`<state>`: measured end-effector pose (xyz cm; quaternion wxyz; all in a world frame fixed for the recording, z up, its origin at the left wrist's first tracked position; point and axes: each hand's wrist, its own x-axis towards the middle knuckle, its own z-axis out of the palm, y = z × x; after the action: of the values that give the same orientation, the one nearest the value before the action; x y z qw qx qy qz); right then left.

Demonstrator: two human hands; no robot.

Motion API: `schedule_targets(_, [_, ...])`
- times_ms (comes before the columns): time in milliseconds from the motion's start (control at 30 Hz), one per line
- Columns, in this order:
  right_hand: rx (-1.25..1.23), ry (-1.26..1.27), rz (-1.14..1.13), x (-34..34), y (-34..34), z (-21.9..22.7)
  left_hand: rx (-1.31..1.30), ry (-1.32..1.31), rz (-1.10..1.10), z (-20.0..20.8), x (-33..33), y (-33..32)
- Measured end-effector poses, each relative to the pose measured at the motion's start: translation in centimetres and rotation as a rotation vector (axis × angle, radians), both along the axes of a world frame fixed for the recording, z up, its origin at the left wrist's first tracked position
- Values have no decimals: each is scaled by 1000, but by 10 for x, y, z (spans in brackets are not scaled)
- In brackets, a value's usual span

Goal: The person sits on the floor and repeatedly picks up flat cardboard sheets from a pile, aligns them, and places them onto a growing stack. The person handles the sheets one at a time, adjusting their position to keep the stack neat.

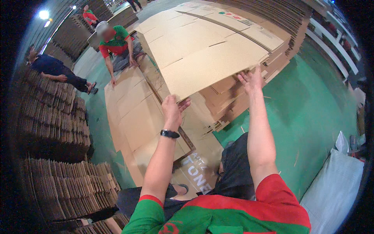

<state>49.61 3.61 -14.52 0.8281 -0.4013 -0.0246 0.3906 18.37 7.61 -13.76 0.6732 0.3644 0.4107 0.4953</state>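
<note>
A large flat cardboard sheet [206,58] with slits cut in it lies tilted on top of a tall stack of cardboard [233,101]. My left hand [174,111], with a black band at its wrist, grips the sheet's near left corner, thumb on top. Its near right corner is pinched by my right hand [251,80], fingers curling under the edge. The near edge is lifted off the stack, and the layers below show under it. To the left, a lower pile of cardboard sheets [130,99] lies close to my left forearm.
Across the lower pile a co-worker [117,43] in red and green touches its far end. Another person [58,70] in dark clothes is at the far left. Bundled cardboard stacks [74,187] line the left side. A pale sack [335,187] lies on the green floor [304,117] at right.
</note>
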Motion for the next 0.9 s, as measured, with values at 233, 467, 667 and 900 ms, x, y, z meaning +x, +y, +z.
schedule_targets(233, [-117, -243, -70, -8, -4, -2, -37, 55, -39, -25, -43, -7])
schedule_targets(467, [-280, -434, -144, -6, 4, -12, 24, 5, 10, -40, -64, -17])
schedule_targets(667, [-428, -1004, -108, -23, 2, -21, -27, 48, 114, -53, -114, -59])
schedule_targets(900, [-426, -864, 375, -84, -9, 12, -98, 72, 257, -78, -162, -102])
